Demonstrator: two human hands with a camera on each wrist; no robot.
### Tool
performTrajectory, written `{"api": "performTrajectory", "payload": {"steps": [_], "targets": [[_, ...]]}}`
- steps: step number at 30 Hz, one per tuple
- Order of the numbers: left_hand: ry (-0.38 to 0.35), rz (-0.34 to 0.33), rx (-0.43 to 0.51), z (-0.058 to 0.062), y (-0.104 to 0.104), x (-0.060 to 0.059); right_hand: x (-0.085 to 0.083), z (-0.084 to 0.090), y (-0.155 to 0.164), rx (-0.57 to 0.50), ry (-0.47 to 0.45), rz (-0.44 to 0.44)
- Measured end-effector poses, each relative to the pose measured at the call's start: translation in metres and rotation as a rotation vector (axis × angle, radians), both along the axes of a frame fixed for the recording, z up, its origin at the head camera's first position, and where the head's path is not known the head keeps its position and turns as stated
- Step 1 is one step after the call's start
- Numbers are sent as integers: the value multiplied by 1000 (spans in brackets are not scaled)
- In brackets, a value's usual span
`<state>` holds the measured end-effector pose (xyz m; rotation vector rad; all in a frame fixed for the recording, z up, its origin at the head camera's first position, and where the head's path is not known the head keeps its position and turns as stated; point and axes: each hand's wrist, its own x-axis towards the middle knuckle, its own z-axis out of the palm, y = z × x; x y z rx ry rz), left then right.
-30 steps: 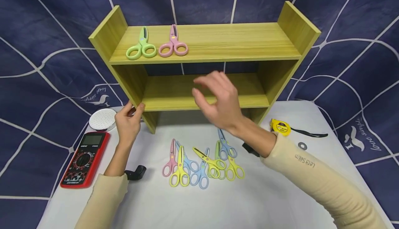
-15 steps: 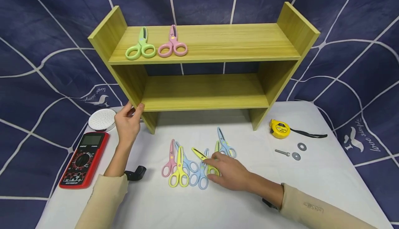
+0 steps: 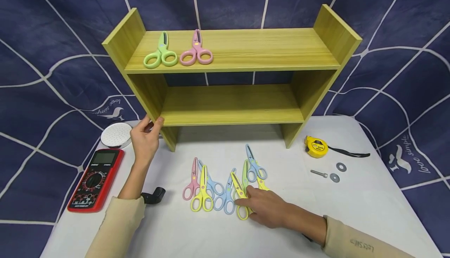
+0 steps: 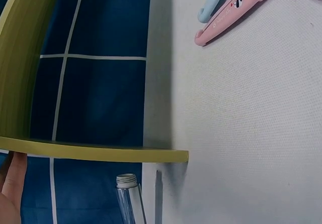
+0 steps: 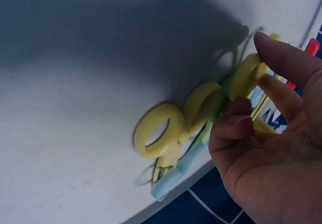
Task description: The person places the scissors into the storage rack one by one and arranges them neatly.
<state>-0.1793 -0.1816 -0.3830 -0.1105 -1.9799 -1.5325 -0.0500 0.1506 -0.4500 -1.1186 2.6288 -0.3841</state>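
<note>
My left hand point(image 3: 145, 139) grips the left side panel of a wooden shelf point(image 3: 232, 119), thumb at the front edge; in the left wrist view its fingers point(image 4: 14, 181) lie against the board. On the table my right hand point(image 3: 265, 207) pinches a handle loop of a pair of yellow scissors point(image 3: 239, 187), also seen in the right wrist view as a yellow loop point(image 5: 246, 78) between thumb and fingers. Around it lie light blue scissors point(image 3: 225, 197), green scissors point(image 3: 245, 170) and other pairs. Another yellow pair point(image 3: 261, 184) is partly hidden by my right hand.
Green scissors point(image 3: 161, 53) and pink scissors point(image 3: 197, 51) rest on the top board. At left are a red multimeter point(image 3: 95, 180) and a white shower head point(image 3: 116, 134). A yellow tape measure point(image 3: 316, 147), a bolt point(image 3: 318, 173) and washers point(image 3: 341, 167) lie at right.
My right hand has come down from in front of the shelf to the scissors. The yellow scissors have turned more upright and shifted toward me. My left hand stays on the shelf.
</note>
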Motion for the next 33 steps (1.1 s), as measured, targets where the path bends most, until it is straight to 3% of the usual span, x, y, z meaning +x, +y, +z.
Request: {"api": "performTrajectory", "payload": {"steps": [11, 16, 20, 28, 33], "targets": [[-6, 6, -4, 1, 0, 2, -2, -6, 2, -85, 23, 30], [-16, 0, -1, 2, -1, 2, -8, 6, 3, -153, 61, 16], [-27, 2, 5, 3, -1, 3, -16, 35, 0, -256, 170, 0], [-18, -10, 20, -1, 1, 1, -36, 120, 1, -588, 546, -12], [3, -5, 25, -1, 1, 1, -52, 167, 0, -652, 661, -30]]}}
